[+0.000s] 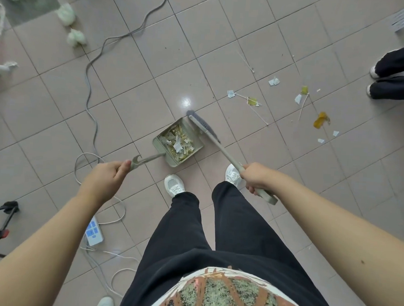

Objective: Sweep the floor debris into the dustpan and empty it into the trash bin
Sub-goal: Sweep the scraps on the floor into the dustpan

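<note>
The dustpan point(178, 143), part-filled with scraps, is held by its handle in the closed left hand point(106, 178). The broom point(203, 127), gripped shut in the right hand point(257, 176), rests at the pan's mouth. Sweeping seems mid-way: debris point(253, 101) further right must be gathered next. No bin is seen.

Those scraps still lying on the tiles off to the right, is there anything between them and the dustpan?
Only the broom head, which lies along the open edge of the dustpan on that side. Beyond it, bare tile stretches to the paper scraps, thin sticks and yellow wrappers. The grey cable is on the opposite side.
</note>
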